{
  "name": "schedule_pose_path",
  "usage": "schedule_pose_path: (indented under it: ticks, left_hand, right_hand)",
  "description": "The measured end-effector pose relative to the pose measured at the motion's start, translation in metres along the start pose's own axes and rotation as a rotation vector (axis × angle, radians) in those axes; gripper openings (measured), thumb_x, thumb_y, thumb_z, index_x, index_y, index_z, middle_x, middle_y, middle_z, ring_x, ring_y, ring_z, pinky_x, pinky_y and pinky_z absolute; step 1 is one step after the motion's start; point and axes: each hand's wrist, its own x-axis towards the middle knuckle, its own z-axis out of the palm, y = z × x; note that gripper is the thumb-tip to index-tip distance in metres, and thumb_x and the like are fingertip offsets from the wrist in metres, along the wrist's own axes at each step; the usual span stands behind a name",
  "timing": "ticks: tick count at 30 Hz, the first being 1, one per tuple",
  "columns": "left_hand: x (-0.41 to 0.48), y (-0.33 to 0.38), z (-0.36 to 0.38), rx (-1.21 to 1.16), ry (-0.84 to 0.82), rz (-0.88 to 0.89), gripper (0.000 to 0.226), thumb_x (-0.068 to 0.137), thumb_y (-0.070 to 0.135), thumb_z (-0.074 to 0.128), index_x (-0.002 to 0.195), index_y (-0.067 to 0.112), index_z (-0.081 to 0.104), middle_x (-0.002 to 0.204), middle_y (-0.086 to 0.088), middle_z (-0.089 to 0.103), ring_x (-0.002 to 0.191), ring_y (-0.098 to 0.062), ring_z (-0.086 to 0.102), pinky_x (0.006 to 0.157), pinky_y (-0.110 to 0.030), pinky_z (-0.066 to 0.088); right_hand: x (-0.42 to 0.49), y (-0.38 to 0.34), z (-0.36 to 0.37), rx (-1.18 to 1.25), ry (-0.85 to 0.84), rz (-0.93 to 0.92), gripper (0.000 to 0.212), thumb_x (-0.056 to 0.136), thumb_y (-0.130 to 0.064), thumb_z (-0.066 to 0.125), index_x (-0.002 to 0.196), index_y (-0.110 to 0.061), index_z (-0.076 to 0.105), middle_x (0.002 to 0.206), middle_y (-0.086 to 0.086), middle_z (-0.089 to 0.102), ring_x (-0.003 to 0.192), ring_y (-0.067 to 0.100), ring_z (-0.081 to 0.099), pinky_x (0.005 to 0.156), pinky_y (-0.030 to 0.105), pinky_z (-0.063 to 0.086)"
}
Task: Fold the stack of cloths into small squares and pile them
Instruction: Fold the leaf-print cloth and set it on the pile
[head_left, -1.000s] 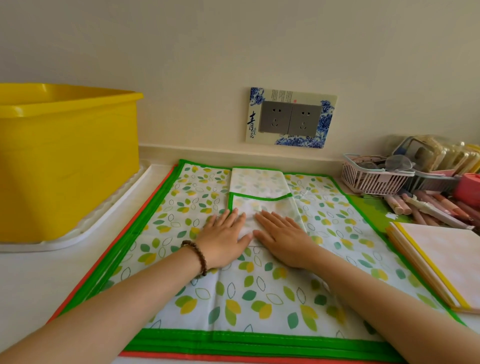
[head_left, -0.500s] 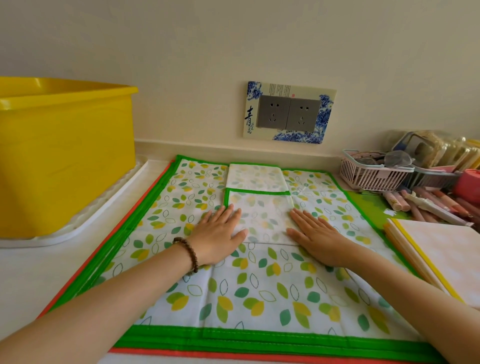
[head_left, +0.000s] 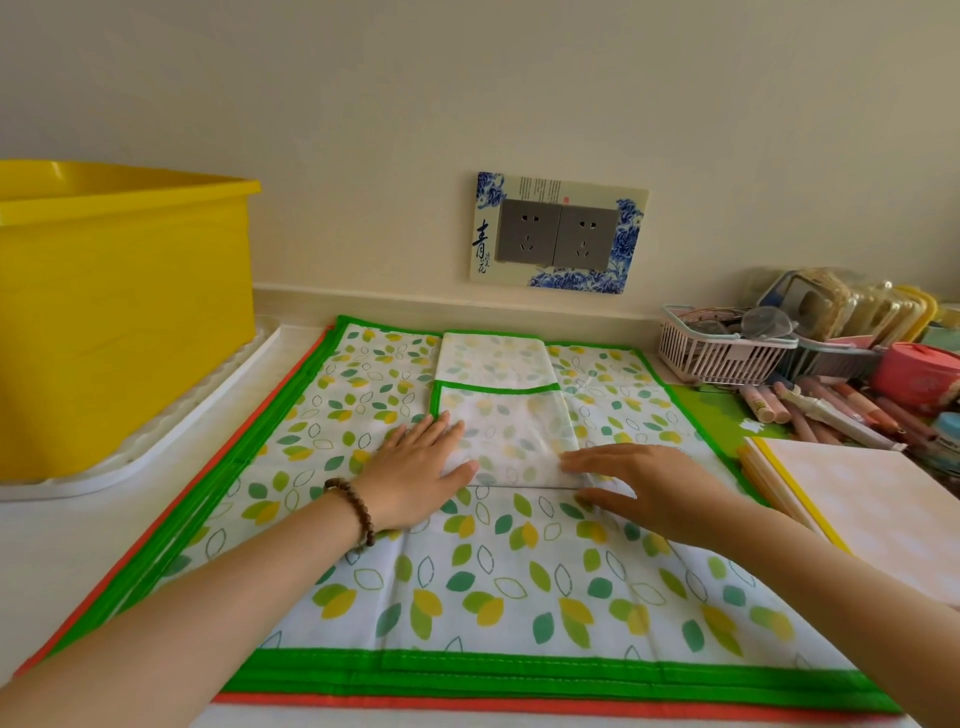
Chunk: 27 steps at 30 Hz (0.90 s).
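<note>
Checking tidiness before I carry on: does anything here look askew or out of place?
Nothing stands out. The folded cloth by the left hand and right hand lies flat, roughly in line with the folded square behind it.

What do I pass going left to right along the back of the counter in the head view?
yellow tub → small folded leaf-print cloth → pink slatted basket → pink round container
</note>
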Motion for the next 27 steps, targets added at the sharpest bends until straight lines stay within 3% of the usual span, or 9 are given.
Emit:
schedule_pose_path:
  ticks: [5, 9, 14, 17, 19, 22, 27]
  left_hand:
    - [-0.004, 0.002, -0.001, -0.04, 0.024, 0.01, 0.086, 0.084, 0.073, 0.021, 0.151, 0.025, -0.001, 0.158, 0.004, -0.01, 0.145, -0.012, -0.008, 0.119, -0.036, -0.004]
    - [-0.005, -0.003, -0.005, -0.151, 0.017, 0.057, 0.098, 0.07, 0.085, 0.031, 0.15, 0.032, 0.011, 0.158, 0.007, -0.002, 0.145, -0.012, -0.005, 0.119, -0.037, -0.002]
    - [-0.016, -0.015, -0.019, -0.399, -0.012, 0.155, 0.071, 0.081, 0.058, 0.056, 0.144, 0.037, 0.031, 0.155, 0.015, 0.017, 0.143, -0.003, 0.005, 0.117, -0.03, 0.009]
    - [-0.025, -0.022, -0.024, -0.451, 0.026, 0.226, 0.059, 0.087, 0.034, 0.061, 0.141, 0.036, 0.037, 0.153, 0.013, 0.024, 0.134, 0.006, 0.013, 0.111, -0.016, 0.014]
    - [-0.032, -0.024, -0.025, -0.31, 0.028, 0.269, 0.059, 0.092, 0.015, 0.057, 0.142, 0.035, 0.033, 0.154, 0.011, 0.021, 0.137, 0.004, 0.01, 0.111, -0.014, 0.008]
    - [-0.04, -0.019, -0.026, 0.027, 0.028, 0.317, 0.074, 0.091, -0.007, 0.039, 0.146, 0.037, 0.016, 0.157, 0.011, 0.008, 0.144, -0.005, -0.001, 0.114, -0.021, -0.005]
    - [-0.055, -0.01, -0.019, 0.258, 0.005, 0.364, 0.092, 0.088, -0.015, 0.035, 0.138, 0.046, -0.011, 0.148, 0.021, -0.013, 0.136, 0.002, -0.018, 0.117, -0.024, -0.01]
  right_hand:
    - [0.005, -0.003, -0.005, -0.12, 0.015, -0.066, 0.039, 0.096, -0.039, 0.045, 0.135, -0.039, 0.045, 0.138, -0.017, 0.049, 0.124, 0.003, 0.049, 0.103, 0.018, 0.034]
    - [0.009, -0.002, -0.002, -0.035, 0.065, 0.0, 0.033, 0.095, -0.033, 0.049, 0.127, -0.037, 0.055, 0.123, -0.013, 0.063, 0.105, 0.008, 0.062, 0.091, 0.017, 0.043]
    - [-0.009, -0.001, 0.001, 0.137, 0.274, 0.068, 0.025, 0.091, -0.026, 0.058, 0.113, -0.028, 0.068, 0.107, -0.01, 0.07, 0.088, 0.003, 0.067, 0.078, 0.007, 0.043]
    - [-0.035, -0.011, -0.006, 0.22, 0.393, 0.001, 0.023, 0.086, -0.031, 0.061, 0.106, -0.029, 0.071, 0.097, -0.019, 0.069, 0.082, 0.0, 0.067, 0.073, 0.013, 0.052]
    - [-0.053, -0.021, -0.008, 0.3, 0.409, -0.049, 0.026, 0.086, -0.043, 0.057, 0.107, -0.033, 0.069, 0.096, -0.026, 0.066, 0.084, -0.005, 0.065, 0.075, 0.018, 0.053]
    - [-0.072, -0.032, -0.004, 0.351, 0.414, -0.156, 0.026, 0.088, -0.041, 0.053, 0.109, -0.036, 0.067, 0.098, -0.024, 0.067, 0.088, -0.007, 0.063, 0.075, 0.016, 0.053]
    - [-0.079, -0.037, 0.004, 0.171, 0.419, -0.281, 0.036, 0.09, -0.039, 0.056, 0.126, -0.032, 0.058, 0.13, -0.022, 0.055, 0.117, 0.002, 0.054, 0.096, 0.024, 0.047]
